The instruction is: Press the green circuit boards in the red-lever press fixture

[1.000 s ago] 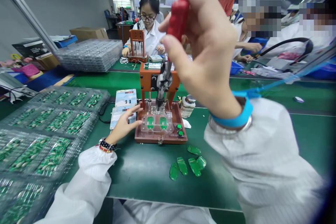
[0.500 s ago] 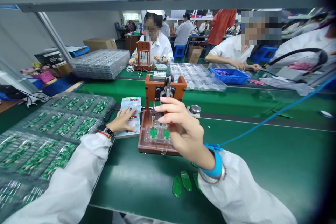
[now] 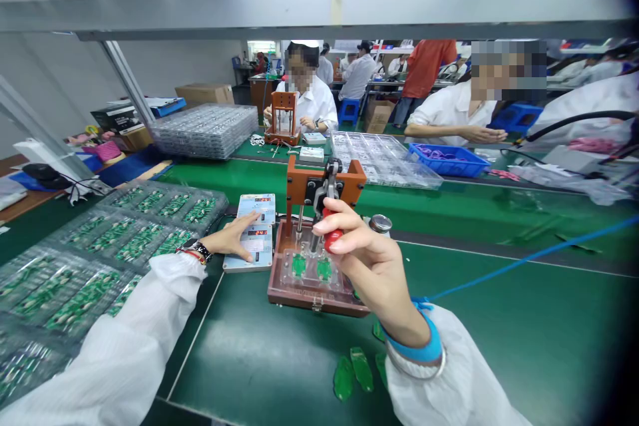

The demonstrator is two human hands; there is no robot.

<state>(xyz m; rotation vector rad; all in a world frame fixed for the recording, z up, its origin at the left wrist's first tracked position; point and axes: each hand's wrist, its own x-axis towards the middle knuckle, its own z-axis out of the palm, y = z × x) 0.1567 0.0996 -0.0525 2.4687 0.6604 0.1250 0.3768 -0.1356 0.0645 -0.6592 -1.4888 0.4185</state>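
My right hand [image 3: 372, 256] has its fingers curled round the red handle [image 3: 331, 231] of a toggle clamp. That clamp sits on an orange-framed test fixture [image 3: 294, 184] with a brown base. Under the clamp, a clear plate [image 3: 312, 277] lies over two small green circuit boards [image 3: 299, 265]. My left hand [image 3: 230, 239] rests with fingers spread across two light-blue meter boxes, the far one [image 3: 248, 206] and the near one [image 3: 238, 263]. Both boxes show lit red digits. Several loose green boards [image 3: 343, 378] lie near my right wrist.
Stacked clear trays [image 3: 94, 259] of green boards fill the left side. Behind the fixture run a green belt [image 3: 239, 176], an open clear tray [image 3: 384, 156] and a blue bin [image 3: 449, 161]. A shelf [image 3: 224, 3] crosses overhead. A blue cord [image 3: 499, 271] stretches from my right wrist. Co-workers sit opposite.
The view has shifted, so the bench appears lower and further right. More of the red handle shows in my right hand. My left hand stays on the meter boxes.
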